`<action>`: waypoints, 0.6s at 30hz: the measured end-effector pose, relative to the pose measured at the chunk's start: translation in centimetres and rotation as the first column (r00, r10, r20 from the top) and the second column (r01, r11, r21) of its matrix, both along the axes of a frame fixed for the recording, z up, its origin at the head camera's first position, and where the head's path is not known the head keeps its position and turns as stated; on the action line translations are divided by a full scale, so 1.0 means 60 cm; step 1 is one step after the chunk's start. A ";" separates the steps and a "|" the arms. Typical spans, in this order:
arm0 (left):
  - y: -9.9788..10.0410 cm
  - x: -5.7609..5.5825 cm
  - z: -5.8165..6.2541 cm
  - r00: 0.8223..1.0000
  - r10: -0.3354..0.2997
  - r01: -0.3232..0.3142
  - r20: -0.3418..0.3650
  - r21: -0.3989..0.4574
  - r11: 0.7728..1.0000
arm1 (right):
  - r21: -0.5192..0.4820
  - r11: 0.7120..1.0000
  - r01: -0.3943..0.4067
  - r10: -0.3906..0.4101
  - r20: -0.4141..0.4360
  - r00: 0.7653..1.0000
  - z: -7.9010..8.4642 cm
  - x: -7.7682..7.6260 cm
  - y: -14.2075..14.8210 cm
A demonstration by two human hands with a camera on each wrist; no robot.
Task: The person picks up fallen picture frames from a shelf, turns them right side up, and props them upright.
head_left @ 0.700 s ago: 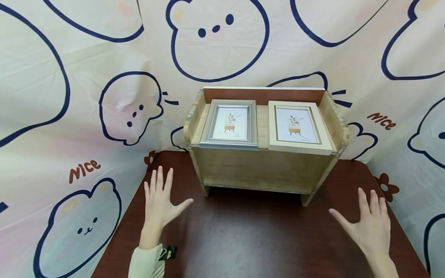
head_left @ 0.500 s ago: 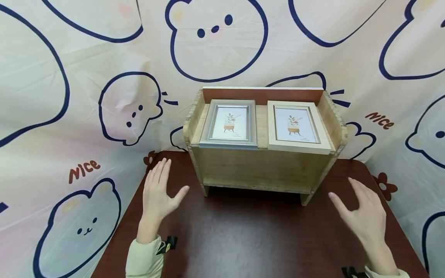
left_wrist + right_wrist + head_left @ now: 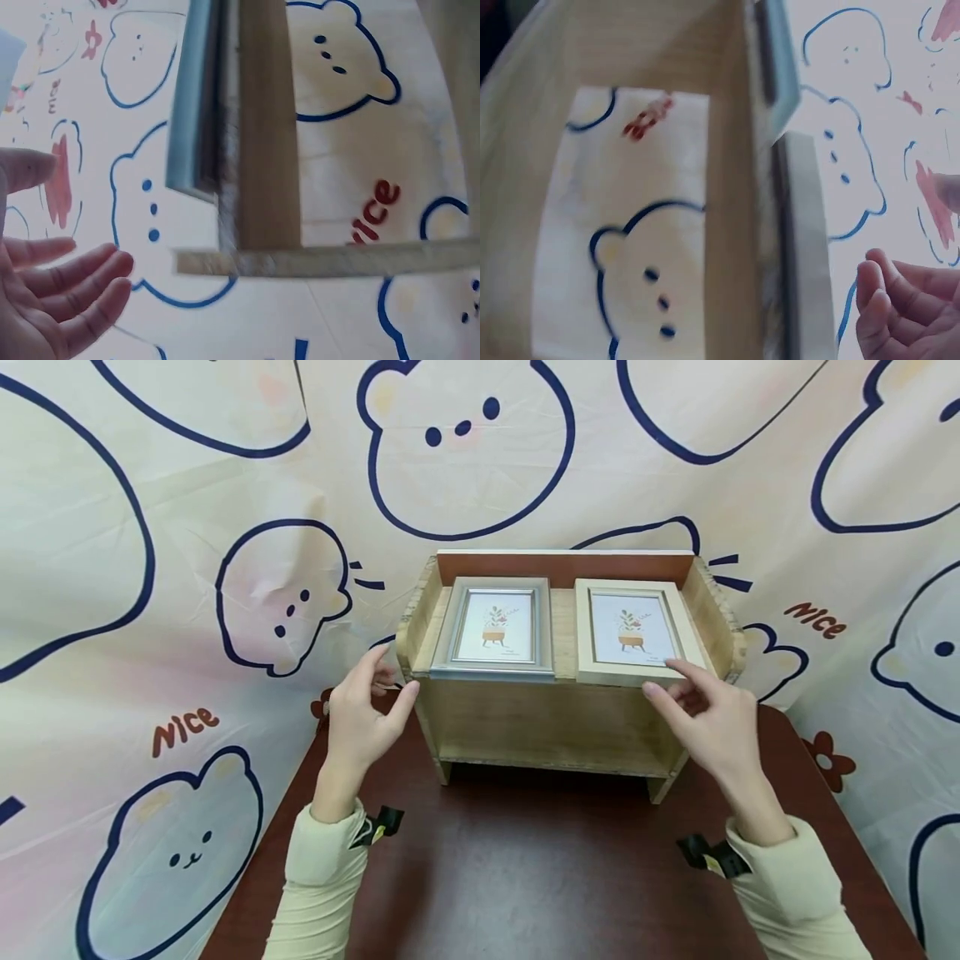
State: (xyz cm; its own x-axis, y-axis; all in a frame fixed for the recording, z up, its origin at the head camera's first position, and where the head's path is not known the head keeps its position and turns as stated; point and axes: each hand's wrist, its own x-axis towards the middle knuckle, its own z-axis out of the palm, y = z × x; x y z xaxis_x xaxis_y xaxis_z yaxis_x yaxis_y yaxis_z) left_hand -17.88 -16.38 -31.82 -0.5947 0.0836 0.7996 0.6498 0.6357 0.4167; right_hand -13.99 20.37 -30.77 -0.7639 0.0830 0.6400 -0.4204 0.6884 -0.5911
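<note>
Two picture frames lie side by side on a small wooden shelf unit (image 3: pixel 540 722): a silver-grey picture frame (image 3: pixel 495 627) on the left, a cream picture frame (image 3: pixel 630 628) on the right. Both hold the same potted-plant print. My left hand (image 3: pixel 360 714) hovers at the shelf's left front corner, thumb apart from bent fingers, holding nothing. In the head view my right hand (image 3: pixel 716 722) overlaps the cream frame's lower right corner. The right wrist view shows its fingers (image 3: pixel 907 296) loosely bent and apart from the cream frame's edge (image 3: pixel 810 240).
The shelf unit stands towards the back of a dark red-brown table (image 3: pixel 540 877). Raised wooden side panels flank the frames, with a reddish-brown back strip (image 3: pixel 562 568) behind. Cloth (image 3: pixel 300 468) printed with cartoon bears hangs around the table.
Both hands have moved up and forward to the shelf's front, the right one also to the left. Their spread fingers are now bent. The frames and shelf have stayed put.
</note>
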 end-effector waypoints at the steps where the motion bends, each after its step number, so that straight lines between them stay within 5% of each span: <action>1: 0.005 -0.003 0.006 1.000 -0.004 0.004 0.022 0.005 1.000 | -0.008 1.000 -0.009 0.009 0.046 0.999 0.010 -0.005 -0.007; 8: 0.035 -0.034 0.044 0.985 -0.045 0.035 0.165 0.065 0.997 | -0.055 0.996 -0.074 0.085 0.253 0.964 0.064 -0.048 -0.048; 11: 0.049 -0.047 0.061 0.971 -0.016 0.008 0.237 0.035 0.999 | -0.069 0.990 -0.122 0.137 0.306 0.942 0.076 -0.071 -0.064; 18: 0.076 -0.075 0.091 0.896 0.081 -0.040 0.437 -0.104 0.994 | -0.121 0.984 -0.131 0.170 0.427 0.888 0.086 -0.119 -0.096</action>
State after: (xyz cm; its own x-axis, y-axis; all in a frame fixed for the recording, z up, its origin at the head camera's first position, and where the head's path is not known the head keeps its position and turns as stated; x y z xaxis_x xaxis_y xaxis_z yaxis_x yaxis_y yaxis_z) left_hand -22.36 -11.80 -26.33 -0.8898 0.0951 0.4463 0.3725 0.7162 0.5901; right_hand -21.12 14.62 -25.61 -0.9712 -0.0157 0.2377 -0.2033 0.5754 -0.7922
